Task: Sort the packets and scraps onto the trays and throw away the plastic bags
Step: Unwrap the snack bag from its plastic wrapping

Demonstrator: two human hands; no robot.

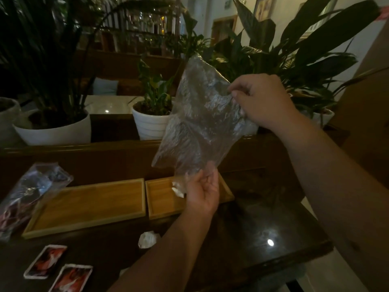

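Observation:
I hold a clear, crinkled plastic bag (202,121) up in the air above the table. My right hand (263,102) pinches its upper right edge; my left hand (203,191) grips its lower corner. Below lie two wooden trays side by side: a large one (84,226) on the left and a smaller one (156,209) partly behind my left hand. A white paper scrap (177,189) sits in the smaller tray, and another crumpled scrap (148,239) lies on the table in front. Two red packets (46,264) (72,279) lie at the near left.
Another plastic bag (29,194) with dark contents lies left of the large tray. A dark wooden ledge behind the table carries white plant pots (150,123) (54,131) with large leafy plants. The glossy dark table (263,228) ends at the right.

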